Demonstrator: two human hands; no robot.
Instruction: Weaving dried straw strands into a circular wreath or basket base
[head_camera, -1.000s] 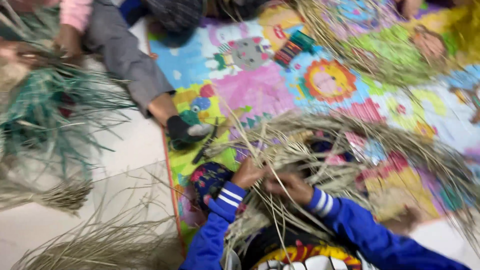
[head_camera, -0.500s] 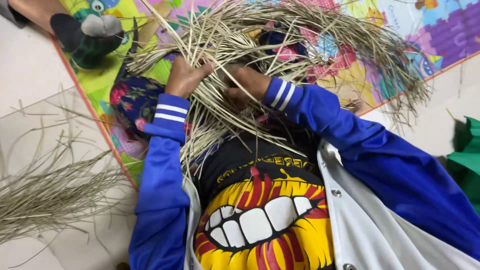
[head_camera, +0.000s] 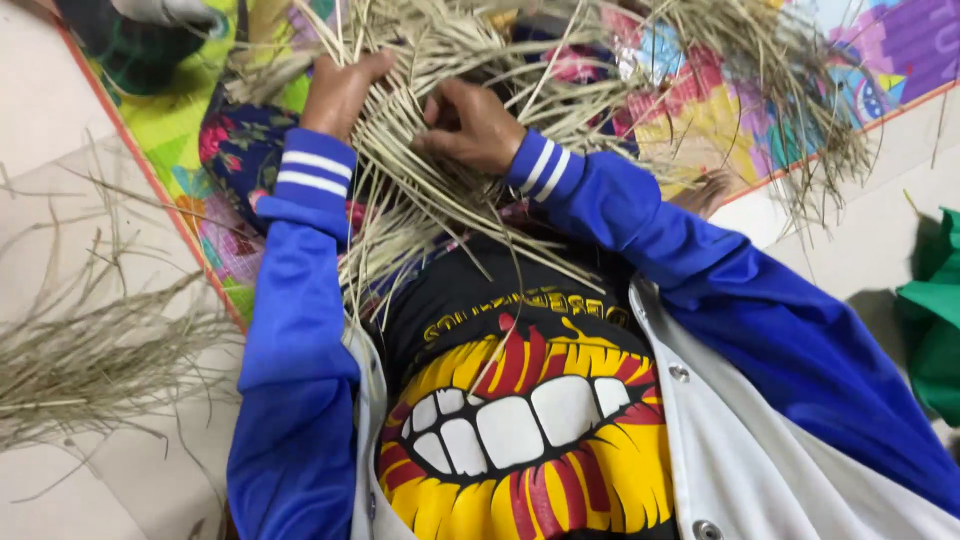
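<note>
Looking down through the head camera, I see both hands buried in a mass of dry straw-coloured strips (head_camera: 440, 190) that spreads across the upper middle of the frame. My left hand (head_camera: 340, 90) sits at upper left of centre, fingers curled down into the strips and closed over a bunch of them. My right hand (head_camera: 470, 125) lies just beside it, nearer the middle, fingers bent and pinching several strips against the palm. The two hands are close together but not touching. Blue sleeves with white cuff bands run from the hands down to the lower edge, either side of a black shirt with a yellow and red print (head_camera: 520, 420). Under the strips lies a brightly coloured play mat (head_camera: 700, 110), filling the top of the frame. A loose heap of the same dry fibre (head_camera: 90, 350) rests on the pale floor at the left edge. Green cloth (head_camera: 935, 310) shows at the right edge.
</note>
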